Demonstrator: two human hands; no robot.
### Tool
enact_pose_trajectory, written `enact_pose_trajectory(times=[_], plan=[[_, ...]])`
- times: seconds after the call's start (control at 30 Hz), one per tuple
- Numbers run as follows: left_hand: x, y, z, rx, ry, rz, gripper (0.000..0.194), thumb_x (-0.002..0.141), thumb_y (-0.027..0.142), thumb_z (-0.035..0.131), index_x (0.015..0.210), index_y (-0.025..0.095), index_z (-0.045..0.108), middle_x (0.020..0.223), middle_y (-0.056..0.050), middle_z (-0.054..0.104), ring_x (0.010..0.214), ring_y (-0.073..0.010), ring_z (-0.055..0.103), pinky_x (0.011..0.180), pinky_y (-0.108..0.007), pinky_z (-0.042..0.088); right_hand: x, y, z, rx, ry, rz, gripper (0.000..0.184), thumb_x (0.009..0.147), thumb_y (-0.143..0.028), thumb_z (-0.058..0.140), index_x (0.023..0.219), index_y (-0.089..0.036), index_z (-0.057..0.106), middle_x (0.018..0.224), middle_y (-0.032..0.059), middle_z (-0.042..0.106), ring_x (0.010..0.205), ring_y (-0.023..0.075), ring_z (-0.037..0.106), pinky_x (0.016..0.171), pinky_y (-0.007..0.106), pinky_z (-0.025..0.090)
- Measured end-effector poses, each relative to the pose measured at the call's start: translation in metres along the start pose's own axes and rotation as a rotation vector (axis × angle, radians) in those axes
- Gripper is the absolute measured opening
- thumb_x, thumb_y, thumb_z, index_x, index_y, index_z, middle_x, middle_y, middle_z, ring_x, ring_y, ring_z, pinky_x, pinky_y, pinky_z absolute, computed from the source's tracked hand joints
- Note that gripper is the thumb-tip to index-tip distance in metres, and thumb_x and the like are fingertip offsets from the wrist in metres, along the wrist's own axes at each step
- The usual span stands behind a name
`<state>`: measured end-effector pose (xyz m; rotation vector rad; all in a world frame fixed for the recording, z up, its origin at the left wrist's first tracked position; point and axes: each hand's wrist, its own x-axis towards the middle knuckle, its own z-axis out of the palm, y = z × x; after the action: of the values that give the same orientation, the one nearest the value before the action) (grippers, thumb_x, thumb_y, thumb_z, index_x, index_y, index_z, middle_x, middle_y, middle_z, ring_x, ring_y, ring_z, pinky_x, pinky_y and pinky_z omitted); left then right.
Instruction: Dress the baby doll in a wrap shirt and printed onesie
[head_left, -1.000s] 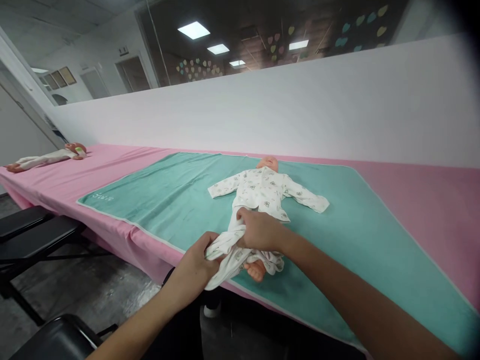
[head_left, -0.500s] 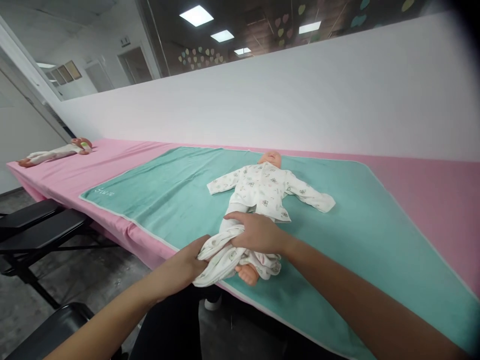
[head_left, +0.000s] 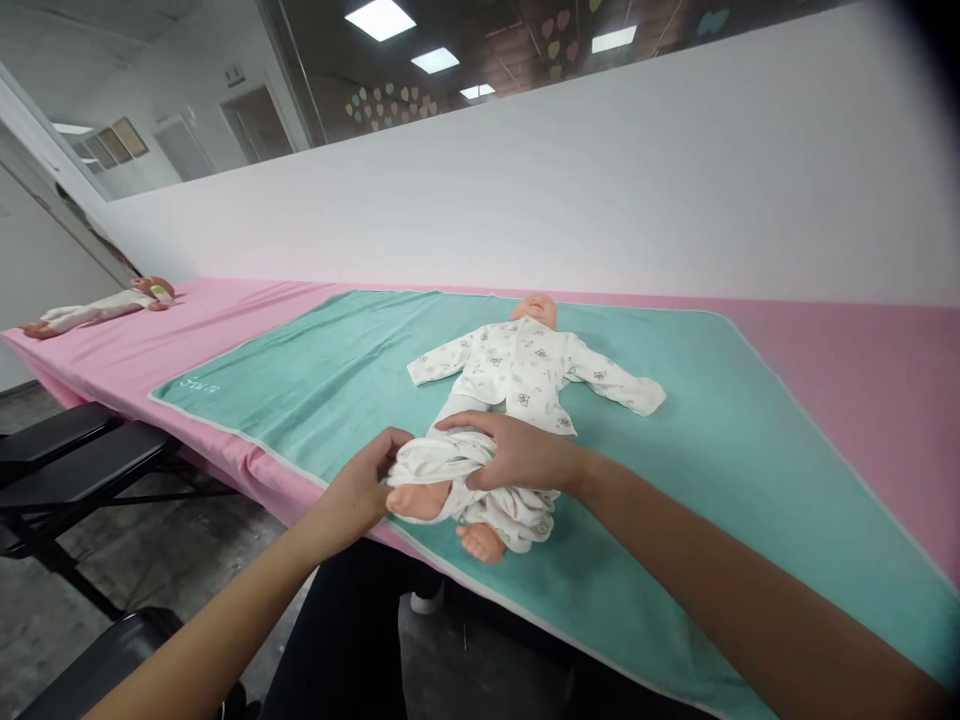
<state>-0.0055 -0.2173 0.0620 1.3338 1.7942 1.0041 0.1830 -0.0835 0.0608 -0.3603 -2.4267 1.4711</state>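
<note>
A baby doll [head_left: 525,365] in a white printed top lies on its back on a teal towel [head_left: 712,450], head toward the wall. White printed trousers [head_left: 450,465] are bunched around its legs, and both bare feet stick out near the towel's front edge. My left hand [head_left: 360,490] pinches the bunched trouser leg at the doll's left-side foot [head_left: 416,498]. My right hand [head_left: 510,450] grips the gathered trousers from above, fingers curled over the cloth.
The towel lies on a long table under a pink sheet [head_left: 847,370], against a white wall. A second dressed doll [head_left: 97,308] lies at the table's far left end. Black benches [head_left: 67,465] stand on the floor at the left.
The trouser leg has been drawn up the doll's leg, so a second bare foot now shows. Both hands have shifted a little farther up the doll with the cloth.
</note>
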Motion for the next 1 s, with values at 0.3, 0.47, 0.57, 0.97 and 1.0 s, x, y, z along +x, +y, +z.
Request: enact_pose_trajectory(times=[0.3, 0.47, 0.57, 0.97, 1.0], plan=[[0.031, -0.016, 0.007, -0.272, 0.084, 0.094, 0.039, 0.066, 0.022, 0.055, 0.105, 0.018, 0.051, 0.094, -0.003, 0.062, 0.078, -0.0184, 0.06, 0.063, -0.027, 0.048, -0.002, 0.001, 0.002, 0.223, 0.066, 0.017, 0.043, 0.073, -0.031, 0.067, 0.115, -0.025, 0.058, 0.114, 0.0031, 0.06, 0.102, 0.0199, 0.056, 0.084, 0.034, 0.047], [0.015, -0.021, 0.005, 0.012, 0.205, 0.353, 0.03, 0.073, 0.02, 0.049, 0.101, 0.02, 0.059, 0.11, -0.006, 0.06, 0.102, -0.0228, 0.055, 0.089, -0.036, 0.045, 0.004, 0.013, 0.0, 0.456, 0.301, 0.012, 0.029, 0.081, -0.04, 0.058, 0.104, -0.023, 0.056, 0.085, 0.0005, 0.063, 0.063, 0.0102, 0.056, 0.06, 0.026, 0.047], [0.0, -0.024, -0.003, 0.044, 0.056, 0.374, 0.036, 0.075, 0.021, 0.055, 0.11, 0.023, 0.059, 0.124, -0.006, 0.054, 0.113, -0.0255, 0.05, 0.097, -0.038, 0.041, 0.008, 0.018, 0.0, 0.39, 0.472, -0.04, 0.024, 0.081, -0.035, 0.057, 0.102, -0.024, 0.055, 0.085, -0.0008, 0.061, 0.065, 0.0108, 0.057, 0.064, 0.027, 0.048], [0.087, 0.001, -0.003, 0.039, -0.057, 0.363, 0.041, 0.078, 0.03, 0.056, 0.119, 0.026, 0.053, 0.133, -0.004, 0.048, 0.124, -0.0247, 0.044, 0.103, -0.042, 0.037, 0.008, 0.032, 0.013, -0.756, 0.639, -0.378, 0.028, 0.087, -0.013, 0.039, 0.108, -0.022, 0.055, 0.117, 0.0049, 0.061, 0.11, 0.0185, 0.052, 0.096, 0.04, 0.041], [0.105, 0.002, 0.005, 0.124, -0.085, 0.458, 0.045, 0.077, 0.03, 0.057, 0.121, 0.026, 0.05, 0.134, -0.005, 0.046, 0.126, -0.0238, 0.041, 0.104, -0.042, 0.036, 0.006, 0.032, 0.012, -0.817, 0.657, -0.384, 0.027, 0.087, -0.013, 0.04, 0.108, -0.021, 0.055, 0.12, 0.0053, 0.059, 0.112, 0.0188, 0.051, 0.097, 0.041, 0.04]])
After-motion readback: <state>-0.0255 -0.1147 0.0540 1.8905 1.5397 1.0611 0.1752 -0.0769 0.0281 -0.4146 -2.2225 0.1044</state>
